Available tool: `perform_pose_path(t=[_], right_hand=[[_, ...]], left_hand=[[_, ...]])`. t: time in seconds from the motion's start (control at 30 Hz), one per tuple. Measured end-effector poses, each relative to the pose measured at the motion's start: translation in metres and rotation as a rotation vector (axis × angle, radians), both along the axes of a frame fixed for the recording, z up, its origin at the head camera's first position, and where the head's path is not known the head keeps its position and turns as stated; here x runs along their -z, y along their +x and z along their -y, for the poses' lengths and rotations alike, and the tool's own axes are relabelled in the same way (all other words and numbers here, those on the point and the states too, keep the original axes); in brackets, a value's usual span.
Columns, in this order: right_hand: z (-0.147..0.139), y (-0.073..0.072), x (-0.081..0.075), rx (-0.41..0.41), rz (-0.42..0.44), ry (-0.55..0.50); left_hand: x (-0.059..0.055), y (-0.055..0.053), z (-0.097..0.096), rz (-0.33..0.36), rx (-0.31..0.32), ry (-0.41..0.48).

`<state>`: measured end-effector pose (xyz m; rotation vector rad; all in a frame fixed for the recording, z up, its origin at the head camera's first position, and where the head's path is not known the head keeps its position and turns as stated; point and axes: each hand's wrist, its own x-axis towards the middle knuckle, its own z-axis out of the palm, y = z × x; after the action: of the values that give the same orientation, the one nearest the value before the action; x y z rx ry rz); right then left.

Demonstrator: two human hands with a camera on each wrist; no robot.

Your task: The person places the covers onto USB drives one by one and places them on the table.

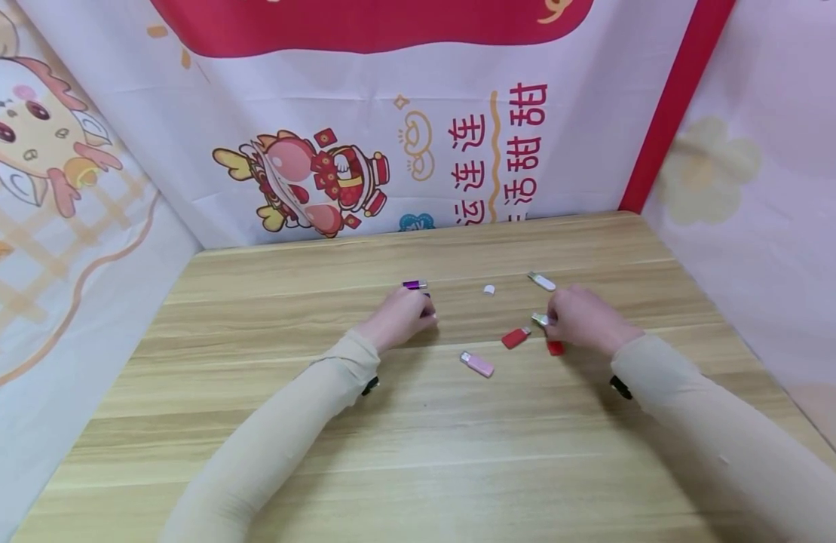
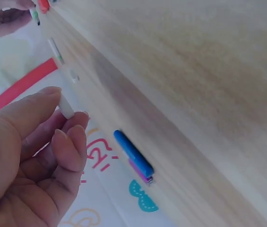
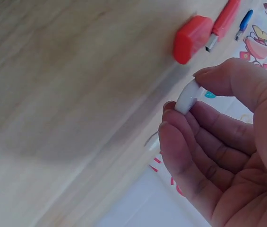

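My left hand point(image 1: 400, 315) pinches a small white cap point(image 2: 66, 107) between thumb and forefinger, above the table. Beyond it lie a purple USB stick point(image 1: 414, 285) and a blue one point(image 2: 133, 153), the latter mostly hidden in the head view. My right hand point(image 1: 583, 320) holds a white USB stick point(image 3: 187, 97) between thumb and fingertips, its metal plug point(image 1: 540, 319) pointing left. Below that hand lies a red cap point(image 1: 555, 348), partly covered. A red USB stick point(image 1: 515, 337) with bare plug is just left of it.
A pink USB stick point(image 1: 476, 363) lies on the wooden table point(image 1: 424, 452) between the forearms. Farther back are another white USB stick point(image 1: 542, 280) and a loose white cap point(image 1: 489, 289). Printed cloth point(image 1: 363, 98) hangs along the back and sides.
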<state>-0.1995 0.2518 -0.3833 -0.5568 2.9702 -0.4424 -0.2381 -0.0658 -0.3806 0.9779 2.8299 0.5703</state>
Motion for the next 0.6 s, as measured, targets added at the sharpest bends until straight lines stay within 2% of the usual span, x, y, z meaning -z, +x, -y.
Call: perform_pose_path(t=[0.27, 0.4, 0.6], right_hand=[[0.012, 0.009, -0.016, -0.004, 0.036, -0.016], [0.023, 0.018, -0.024, -0.039, -0.016, -0.009], [0.04, 0.032, -0.032, -0.079, -0.08, -0.043]], left_hand=[[-0.01, 0.022, 0.014, -0.068, 0.095, 0.004], [-0.015, 0.035, 0.024, -0.108, 0.149, 0.032], [-0.023, 0.056, 0.037, -0.162, 0.192, 0.073]])
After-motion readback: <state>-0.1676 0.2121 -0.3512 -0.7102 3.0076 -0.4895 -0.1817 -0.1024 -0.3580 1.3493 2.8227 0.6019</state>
